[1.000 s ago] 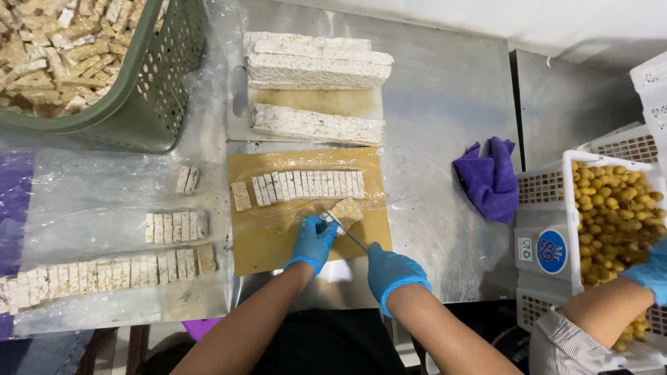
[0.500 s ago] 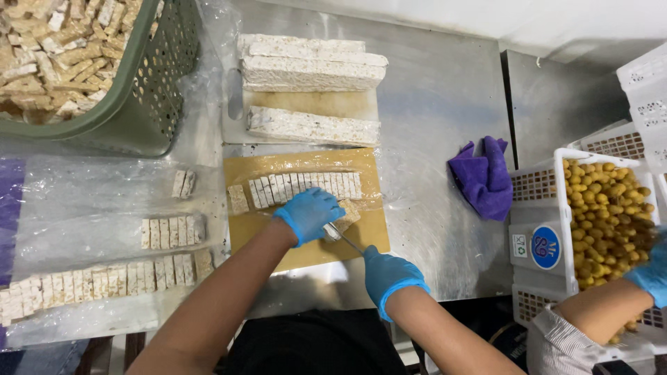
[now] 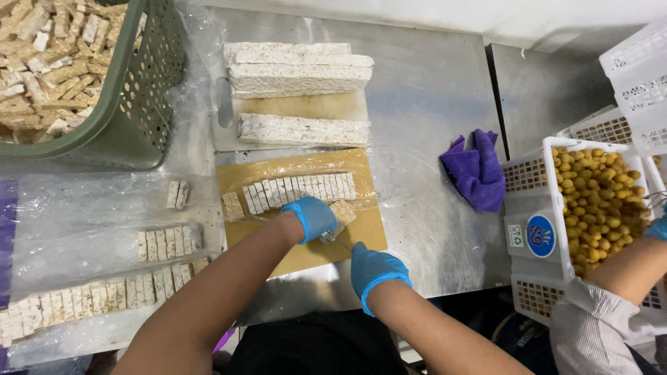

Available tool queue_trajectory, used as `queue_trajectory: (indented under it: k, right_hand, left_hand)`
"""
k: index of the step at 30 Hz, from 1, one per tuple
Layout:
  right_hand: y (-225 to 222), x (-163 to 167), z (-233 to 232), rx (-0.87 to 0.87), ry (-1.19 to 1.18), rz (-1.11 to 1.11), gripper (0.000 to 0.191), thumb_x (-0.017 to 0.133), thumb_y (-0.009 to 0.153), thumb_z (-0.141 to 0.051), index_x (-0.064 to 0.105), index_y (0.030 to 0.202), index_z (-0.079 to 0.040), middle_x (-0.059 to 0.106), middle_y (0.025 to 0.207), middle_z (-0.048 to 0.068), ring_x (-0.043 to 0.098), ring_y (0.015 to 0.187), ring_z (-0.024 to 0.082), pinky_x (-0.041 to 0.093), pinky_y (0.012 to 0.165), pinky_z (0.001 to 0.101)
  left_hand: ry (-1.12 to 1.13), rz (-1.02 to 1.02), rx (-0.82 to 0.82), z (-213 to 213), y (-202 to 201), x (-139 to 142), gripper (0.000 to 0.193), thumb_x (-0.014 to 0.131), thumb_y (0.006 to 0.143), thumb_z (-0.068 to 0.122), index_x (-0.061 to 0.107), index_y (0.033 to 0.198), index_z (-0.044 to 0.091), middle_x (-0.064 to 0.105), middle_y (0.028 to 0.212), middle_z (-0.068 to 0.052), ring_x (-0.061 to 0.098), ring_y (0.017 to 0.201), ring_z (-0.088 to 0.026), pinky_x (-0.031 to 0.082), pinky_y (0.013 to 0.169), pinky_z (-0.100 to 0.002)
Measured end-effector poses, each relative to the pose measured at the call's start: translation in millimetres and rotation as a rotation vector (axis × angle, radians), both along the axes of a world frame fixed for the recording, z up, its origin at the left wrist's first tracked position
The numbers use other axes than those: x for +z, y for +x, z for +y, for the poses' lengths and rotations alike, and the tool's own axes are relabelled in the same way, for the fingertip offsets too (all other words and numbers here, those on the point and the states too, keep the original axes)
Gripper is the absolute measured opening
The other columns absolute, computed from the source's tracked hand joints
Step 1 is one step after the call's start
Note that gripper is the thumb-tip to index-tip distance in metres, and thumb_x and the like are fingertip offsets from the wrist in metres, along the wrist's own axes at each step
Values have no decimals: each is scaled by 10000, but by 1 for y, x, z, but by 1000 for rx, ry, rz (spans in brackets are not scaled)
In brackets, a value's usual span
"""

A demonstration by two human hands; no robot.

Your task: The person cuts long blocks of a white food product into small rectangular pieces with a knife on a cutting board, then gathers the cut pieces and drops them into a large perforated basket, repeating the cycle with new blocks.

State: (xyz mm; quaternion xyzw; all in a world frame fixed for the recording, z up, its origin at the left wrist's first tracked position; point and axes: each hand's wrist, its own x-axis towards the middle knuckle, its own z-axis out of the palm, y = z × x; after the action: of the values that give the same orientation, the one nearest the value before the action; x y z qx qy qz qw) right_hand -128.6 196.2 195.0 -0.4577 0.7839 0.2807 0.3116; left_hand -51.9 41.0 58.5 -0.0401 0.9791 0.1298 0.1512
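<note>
On the cutting board point(image 3: 299, 253), left hand point(image 3: 314, 217) shifted nearer, knife point(image 3: 332, 237) lower

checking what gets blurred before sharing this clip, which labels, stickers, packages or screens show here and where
Round blue sticker: on the near side wall of the white crate of small yellow pieces at right; blue disc with a pale emblem.
Small white sticker: just left of the blue one on the same wall; squarish, with small dark and green marks.
No screens, signs or printed packages in view.
</note>
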Motion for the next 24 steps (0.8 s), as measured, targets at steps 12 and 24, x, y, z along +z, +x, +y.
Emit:
queue_trajectory:
  k: [12, 24]
  right_hand:
    - [-5, -32, -1, -39, -42, -62, 266, 458, 993, -133, 545, 1231, -50, 709, 1141, 225, 706, 1056, 409, 568, 878, 501]
    - [-5, -41, -6, -51, -17, -114, 309, 496, 965, -81, 528, 1268, -35, 696, 1173, 233, 697, 1077, 411, 572, 888, 492]
  left_hand:
    - [14, -20, -22, -4, 1, 5, 155, 671, 837, 93, 775, 948, 122, 746, 1002, -168, 729, 937, -386, 592, 767, -480]
    - [52, -22, -9, 2, 1, -2, 143, 690, 841, 168, 778, 943, 118, 748, 1001, -151, 735, 936, -369, 590, 784, -479]
